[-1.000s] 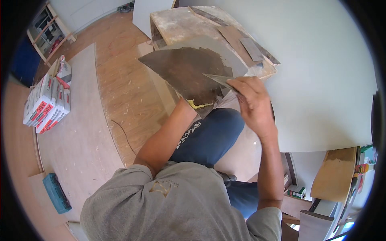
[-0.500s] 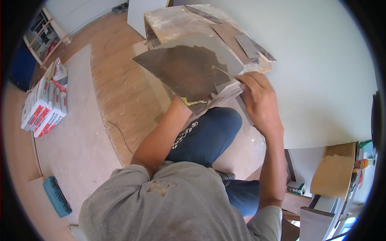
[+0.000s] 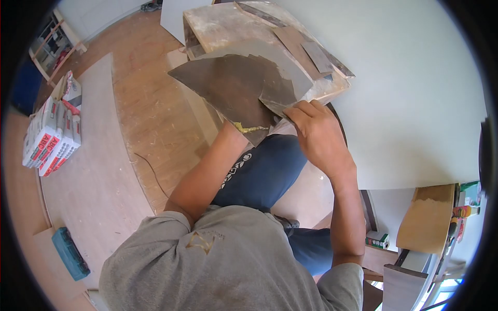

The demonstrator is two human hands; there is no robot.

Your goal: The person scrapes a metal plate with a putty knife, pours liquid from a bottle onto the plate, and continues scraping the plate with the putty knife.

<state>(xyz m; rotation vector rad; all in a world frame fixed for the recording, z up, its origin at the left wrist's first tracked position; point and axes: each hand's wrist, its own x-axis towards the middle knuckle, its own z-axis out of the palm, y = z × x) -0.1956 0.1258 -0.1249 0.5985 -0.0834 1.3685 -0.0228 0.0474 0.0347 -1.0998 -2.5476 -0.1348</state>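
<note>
A thin, flat sheet (image 3: 254, 49) is tilted above my knee, its upper face largely covered by a dark brown, wet-looking coating (image 3: 218, 85). Yellow paste (image 3: 248, 127) sits along its near edge. My right hand (image 3: 319, 132) is closed on the edge of a thin, flat scraper-like plate (image 3: 277, 94), which lies against or just over the coated face. I cannot make out the plate's exact outline. My left forearm (image 3: 212, 158) reaches underneath the sheet. The sheet hides my left hand and its fingers.
Behind the sheet stands a stained bench (image 3: 223, 26) bearing thin offcut strips (image 3: 298, 44). Stacked white and red bags (image 3: 54, 137) and a teal case (image 3: 71, 254) are on the left. A pale wall (image 3: 410, 103) rises at right, with a wooden panel (image 3: 425, 225) below.
My right hand has turned and shifted slightly left and down. The plate in it, seen nearly edge-on before, now lies flatter over the coating. The view has shifted a little.
</note>
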